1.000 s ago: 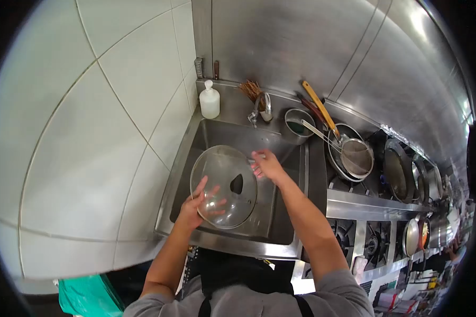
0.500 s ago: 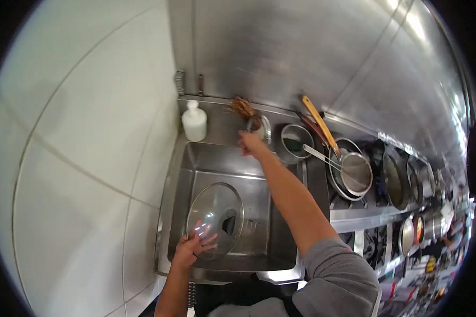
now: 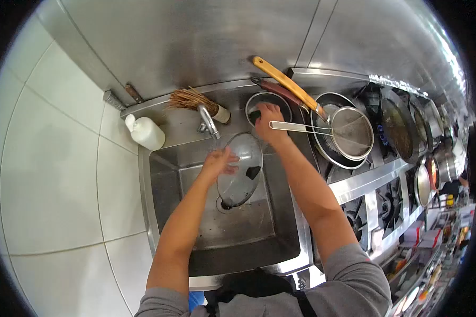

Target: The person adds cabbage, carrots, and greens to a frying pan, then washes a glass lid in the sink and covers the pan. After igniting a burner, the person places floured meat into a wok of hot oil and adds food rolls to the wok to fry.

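My left hand (image 3: 218, 163) grips the rim of a clear glass lid (image 3: 247, 153), tilted on edge over the sink (image 3: 217, 224). The lid has a black knob (image 3: 253, 172) and stands below and beside the faucet (image 3: 208, 122). My right hand (image 3: 269, 123) reaches into a small metal bowl (image 3: 286, 103) behind the sink's right corner. Its fingers curl down next to a dark green scouring pad (image 3: 254, 117); whether they grip it is hidden. A strainer's white handle (image 3: 286, 126) lies across by my right wrist.
A white pump bottle (image 3: 145, 133) stands at the sink's back left corner. A twig brush (image 3: 193, 100) lies behind the faucet. To the right, a mesh strainer (image 3: 353, 133) rests over a pan (image 3: 322, 145) beside the stove, where a blue flame (image 3: 382, 134) burns.
My right hand has gone from the faucet to the metal bowl. My left hand has raised the glass lid from low in the sink toward the faucet, and the view has turned.
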The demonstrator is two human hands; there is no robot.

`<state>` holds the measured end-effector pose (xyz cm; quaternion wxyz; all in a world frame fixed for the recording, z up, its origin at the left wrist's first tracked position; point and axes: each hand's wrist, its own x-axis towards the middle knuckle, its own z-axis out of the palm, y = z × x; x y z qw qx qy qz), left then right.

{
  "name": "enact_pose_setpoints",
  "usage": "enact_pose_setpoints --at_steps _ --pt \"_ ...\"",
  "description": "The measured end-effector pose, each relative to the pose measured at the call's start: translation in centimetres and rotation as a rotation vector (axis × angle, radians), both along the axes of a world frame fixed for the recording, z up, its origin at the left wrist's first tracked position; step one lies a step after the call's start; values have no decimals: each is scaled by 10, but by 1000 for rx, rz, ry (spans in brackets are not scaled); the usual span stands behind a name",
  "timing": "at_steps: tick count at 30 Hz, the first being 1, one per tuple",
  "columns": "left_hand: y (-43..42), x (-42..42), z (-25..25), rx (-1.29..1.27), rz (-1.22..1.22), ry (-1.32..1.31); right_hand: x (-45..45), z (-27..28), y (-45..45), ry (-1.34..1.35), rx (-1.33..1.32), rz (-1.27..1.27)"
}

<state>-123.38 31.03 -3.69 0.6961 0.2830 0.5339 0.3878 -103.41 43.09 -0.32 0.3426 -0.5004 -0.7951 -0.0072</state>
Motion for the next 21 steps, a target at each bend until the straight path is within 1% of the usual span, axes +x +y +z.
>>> enact_pose_setpoints --at_steps 1,3,4,5,6,7,8,9,11,12,13,14,15,16,17,18,19,20,21 --pt "10 3 -1 -16 -31 40 4 -1 12 4 -9 -14" --pt "11 4 -7 -49 -72 86 8 -5 26 -330 -467 -142" --pt "10 1 -11 -35 -87 83 9 -2 29 -417 -539 -105" --pt "6 -2 -14 -21 -98 80 9 -5 35 -410 -550 -107" --pt "-1 -6 -16 -27 -100 86 10 -11 45 -328 -613 -148" --pt "-12 -12 -20 -11 -27 -12 8 -13 48 -245 -675 -187" --pt "-25 -19 -22 5 44 -106 6 -16 47 -212 -538 -303" --pt "-36 -27 -28 -2 41 -94 8 2 39 -268 -588 -211" --pt "-59 -44 -42 75 97 -443 5 12 20 -299 -607 -154" --pt "-73 -46 -35 71 86 -429 5 7 28 -323 -681 -193" --pt "-87 -41 -22 53 150 -548 5 -4 31 -313 -678 -197" --pt "-99 -36 -13 35 216 -672 5 -17 34 -410 -457 -215" --pt "-108 -34 -11 39 214 -671 2 -16 32 -506 -234 -230" --pt "-118 -33 -10 93 188 -800 0 -15 29 -473 -93 -239" --pt "-123 -33 -10 150 164 -930 -1 -14 28 -475 -88 -233" --pt "-127 -34 -10 155 172 -932 -3 -4 25 -319 -79 -203" --pt "-132 -36 -10 142 179 -991 -8 6 18 -161 -73 -169" --pt "-136 -38 -10 137 189 -1023 -12 13 6 42 -169 -172" --pt "-141 -40 -10 131 199 -1055 -17 18 -12 37 -171 -161"
